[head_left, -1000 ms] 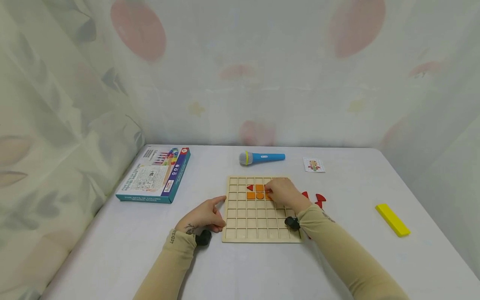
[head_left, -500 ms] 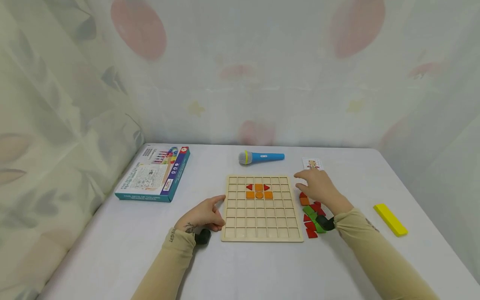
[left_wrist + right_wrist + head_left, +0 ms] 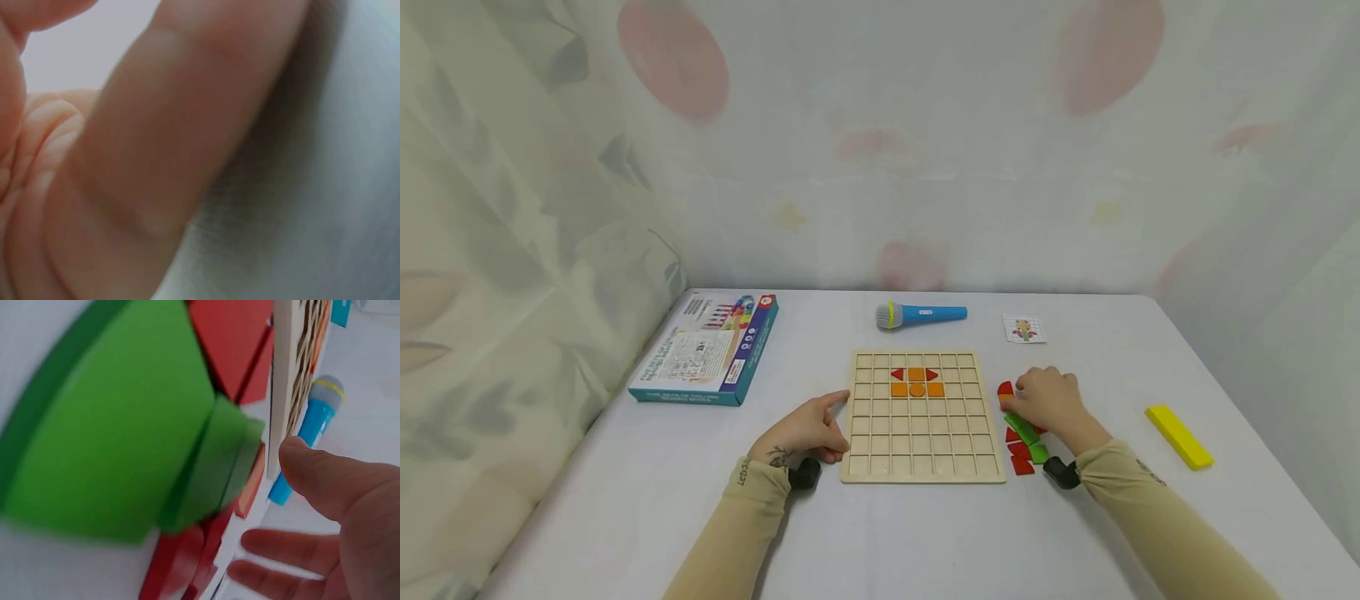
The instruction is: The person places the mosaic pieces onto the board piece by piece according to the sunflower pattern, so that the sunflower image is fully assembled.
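Note:
My left hand (image 3: 805,429) rests at the left edge of a square wooden grid board (image 3: 921,468), index finger and thumb spread against its side. In the left wrist view a blurred finger (image 3: 169,125) fills much of the picture. On the board sit an orange square tile (image 3: 916,374) between two red triangles, and below them an orange round tile (image 3: 917,389) between orange squares. My right hand (image 3: 1051,404) is over the loose pieces right of the board, fingertips close to a red piece (image 3: 1005,387). In the right wrist view nothing shows between its thumb and fingers; green pieces (image 3: 112,425) lie nearby.
A blue toy microphone (image 3: 928,314) lies behind the board, with a small picture card (image 3: 1024,328) to its right. A flat box (image 3: 703,350) is at the back left. On the right lies a yellow bar (image 3: 1180,437).
My right hand has left the board and moved right, then down to the loose pieces. A red triangle now shows right of the upper orange square. The left hand stays at the board's edge.

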Demonstrator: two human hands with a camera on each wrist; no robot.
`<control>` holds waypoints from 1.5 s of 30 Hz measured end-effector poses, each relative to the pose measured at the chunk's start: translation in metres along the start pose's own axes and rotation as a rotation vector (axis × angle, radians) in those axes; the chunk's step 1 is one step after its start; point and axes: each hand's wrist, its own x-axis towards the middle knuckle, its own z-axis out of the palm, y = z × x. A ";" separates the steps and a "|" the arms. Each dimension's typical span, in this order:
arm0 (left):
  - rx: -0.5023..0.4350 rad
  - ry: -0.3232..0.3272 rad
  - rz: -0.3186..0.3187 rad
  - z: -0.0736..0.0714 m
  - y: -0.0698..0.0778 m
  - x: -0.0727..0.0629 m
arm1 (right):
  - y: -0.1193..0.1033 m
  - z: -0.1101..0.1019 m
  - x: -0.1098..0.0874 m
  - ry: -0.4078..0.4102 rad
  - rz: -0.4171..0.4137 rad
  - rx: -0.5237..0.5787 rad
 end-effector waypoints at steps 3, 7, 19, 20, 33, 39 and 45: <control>-0.007 -0.001 0.000 0.000 0.000 0.000 | -0.003 0.003 0.001 -0.020 0.021 -0.017; -0.009 -0.003 0.003 0.000 0.000 -0.001 | -0.007 0.003 -0.001 -0.004 0.004 0.001; 0.007 -0.017 0.012 0.000 0.001 -0.002 | -0.015 -0.001 -0.005 0.029 0.042 0.176; 0.007 -0.019 0.013 0.000 0.001 -0.002 | -0.016 -0.002 -0.005 0.037 0.046 0.193; 0.000 -0.014 0.012 0.000 0.000 -0.002 | -0.066 -0.024 0.005 0.038 0.032 0.575; 0.005 -0.020 0.015 -0.001 0.000 -0.002 | -0.100 -0.006 0.012 -0.024 0.071 0.726; 0.007 -0.018 0.015 -0.001 0.000 -0.002 | -0.122 0.008 0.016 0.007 0.085 0.753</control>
